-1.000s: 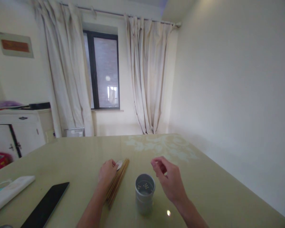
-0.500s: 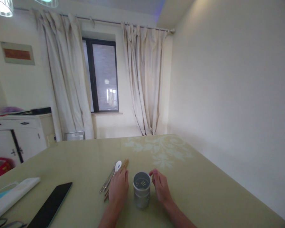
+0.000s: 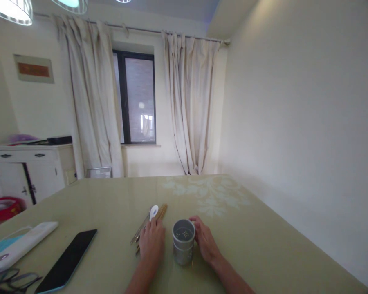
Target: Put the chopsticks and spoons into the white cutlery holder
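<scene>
A grey metal utensil holder (image 3: 183,251) stands upright on the table, and small holes show in its bottom. My right hand (image 3: 206,241) is at its right side, fingers curled against the wall near the rim. To the left of the holder, my left hand (image 3: 152,241) bends over a bundle of utensils, its fingers closed at the neck of a white spoon (image 3: 153,211). Wooden chopsticks (image 3: 163,211) lie beside the spoon on the right. Thin metal utensils (image 3: 138,233) lie on its left. The palm covers the middle of the bundle.
On the left of the table (image 3: 110,204) lie a black phone (image 3: 69,259), a white long device (image 3: 24,247), a blue mask (image 3: 3,247) and glasses (image 3: 14,279). A wall runs along the table's right edge. A white cabinet (image 3: 46,175) stands at the back left.
My right hand has come closer and now touches the holder's side. My left hand's fingers have turned down over the spoon. The view has shifted slightly left.
</scene>
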Demonstrator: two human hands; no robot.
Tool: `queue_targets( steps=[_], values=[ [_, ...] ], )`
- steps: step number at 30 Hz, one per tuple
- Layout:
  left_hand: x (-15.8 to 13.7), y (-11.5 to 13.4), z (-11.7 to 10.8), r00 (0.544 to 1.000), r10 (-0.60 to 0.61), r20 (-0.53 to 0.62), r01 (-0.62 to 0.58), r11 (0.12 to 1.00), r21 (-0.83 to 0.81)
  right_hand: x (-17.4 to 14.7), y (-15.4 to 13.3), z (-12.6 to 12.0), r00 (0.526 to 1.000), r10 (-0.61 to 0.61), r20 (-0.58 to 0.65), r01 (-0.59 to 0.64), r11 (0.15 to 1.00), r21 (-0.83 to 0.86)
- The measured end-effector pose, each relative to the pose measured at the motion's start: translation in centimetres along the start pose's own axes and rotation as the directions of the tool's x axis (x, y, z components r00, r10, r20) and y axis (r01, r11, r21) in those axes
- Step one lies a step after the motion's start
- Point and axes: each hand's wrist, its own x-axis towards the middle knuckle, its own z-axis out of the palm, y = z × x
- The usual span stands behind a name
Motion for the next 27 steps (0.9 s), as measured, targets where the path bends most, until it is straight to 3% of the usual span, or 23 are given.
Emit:
queue_targets(
  steps=[5,11,20,27],
  values=[
    [0.0,-0.7,-0.4,0.999,-0.025,0.031,0.026,1.0,-0.014,0.0,-0.2,0.5,1.0,-0.015,0.006,0.015,0.999,0.033],
    [0.0,-0.9,0.0,0.998,-0.05,0.031,0.051,0.999,-0.018,-0.2,-0.8,0.7,0.99,-0.137,-0.032,0.139,0.989,0.047],
    [0.0,-1.2,-0.5,0.999,-0.044,0.015,0.045,0.999,-0.028,-1.1,-1.9,0.7,0.974,-0.225,0.004,0.223,0.968,0.116],
    [0.1,-1.3,-0.6,0.998,-0.054,0.038,0.055,0.998,-0.022,-0.9,-1.8,1.4,0.979,-0.205,-0.005,0.205,0.974,0.097]
  ],
)
